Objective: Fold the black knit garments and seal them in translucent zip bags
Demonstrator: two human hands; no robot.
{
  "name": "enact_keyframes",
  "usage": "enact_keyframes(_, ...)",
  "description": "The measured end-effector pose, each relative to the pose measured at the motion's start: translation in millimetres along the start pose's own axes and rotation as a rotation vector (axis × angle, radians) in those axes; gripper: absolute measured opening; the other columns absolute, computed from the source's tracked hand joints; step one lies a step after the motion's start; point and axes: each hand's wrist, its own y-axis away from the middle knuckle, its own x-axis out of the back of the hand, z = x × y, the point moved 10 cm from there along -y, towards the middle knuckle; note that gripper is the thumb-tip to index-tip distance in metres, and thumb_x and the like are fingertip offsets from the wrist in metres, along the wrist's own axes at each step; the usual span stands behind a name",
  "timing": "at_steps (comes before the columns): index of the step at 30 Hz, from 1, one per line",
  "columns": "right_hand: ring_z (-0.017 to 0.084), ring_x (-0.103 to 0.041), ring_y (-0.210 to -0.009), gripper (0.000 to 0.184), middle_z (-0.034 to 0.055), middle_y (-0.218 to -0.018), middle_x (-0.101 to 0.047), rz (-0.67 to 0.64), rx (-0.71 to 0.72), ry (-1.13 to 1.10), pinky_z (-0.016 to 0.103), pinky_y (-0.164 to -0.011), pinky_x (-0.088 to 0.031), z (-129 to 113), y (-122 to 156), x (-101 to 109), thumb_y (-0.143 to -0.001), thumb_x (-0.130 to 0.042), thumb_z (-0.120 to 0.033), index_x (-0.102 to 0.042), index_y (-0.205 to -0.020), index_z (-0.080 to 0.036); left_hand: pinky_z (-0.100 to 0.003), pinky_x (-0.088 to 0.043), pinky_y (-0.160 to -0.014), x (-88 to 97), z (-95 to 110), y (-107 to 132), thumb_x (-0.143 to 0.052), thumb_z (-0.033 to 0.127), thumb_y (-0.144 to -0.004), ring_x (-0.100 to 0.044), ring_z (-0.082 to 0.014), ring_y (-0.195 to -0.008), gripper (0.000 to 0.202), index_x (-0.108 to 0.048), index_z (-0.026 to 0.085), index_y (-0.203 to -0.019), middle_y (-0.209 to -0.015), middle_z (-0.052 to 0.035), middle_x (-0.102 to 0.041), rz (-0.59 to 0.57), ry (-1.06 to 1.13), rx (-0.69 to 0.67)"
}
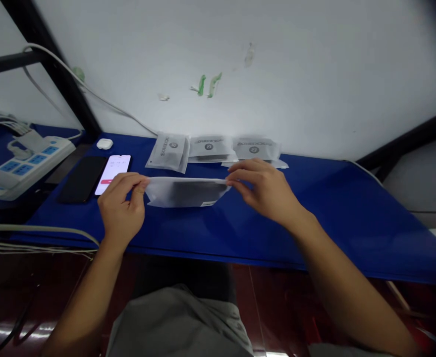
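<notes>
Between my two hands a frosted plastic bag (173, 193) is stretched by its upper corners, above the blue table. Something dark shows through it, and a small white label sits near its lower right edge. The fingers of my left hand (123, 208) pinch the left corner. At the right corner, my right hand (266, 191) pinches with thumb and fingertips. Behind the bag, three similar frosted bags lie in a row against the wall: a left one (168, 152), a middle one (209, 148) and a right one (257, 149), each printed with dark lettering and a logo.
On the left of the blue table (337, 218) lie a lit phone (116, 166), a dark phone (82, 181) and a white earbud case (104, 144). A power strip (35, 158) with plugs stands farther left. Cables (54, 230) run along the left front edge.
</notes>
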Motion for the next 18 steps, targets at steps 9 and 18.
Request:
enact_keyframes(9,0.023,-0.062,-0.086,0.020,0.0067,-0.095,-0.071,0.057,-0.068,0.108,0.037,-0.072,-0.047,16,20,-3,-0.090,-0.052,-0.024,-0.071,-0.085,-0.021,-0.031,-0.051,-0.076,-11.4,7,7,-0.058,0.018,-0.088,-0.064,-0.0152,-0.080,0.011,-0.067,0.022,-0.084,-0.084,-0.0012,-0.068,-0.079,0.029,-0.008)
enact_keyframes(18,0.022,-0.062,-0.085,0.018,0.0077,-0.097,-0.070,-0.018,-0.038,0.106,0.036,-0.072,-0.047,-3,47,0,-0.090,-0.051,-0.021,-0.069,-0.087,-0.019,-0.030,-0.052,-0.082,-10.2,13,29,-0.057,0.014,-0.087,-0.065,-0.0149,-0.086,0.014,-0.068,0.023,-0.088,-0.093,-0.0017,-0.069,-0.269,0.098,-0.051)
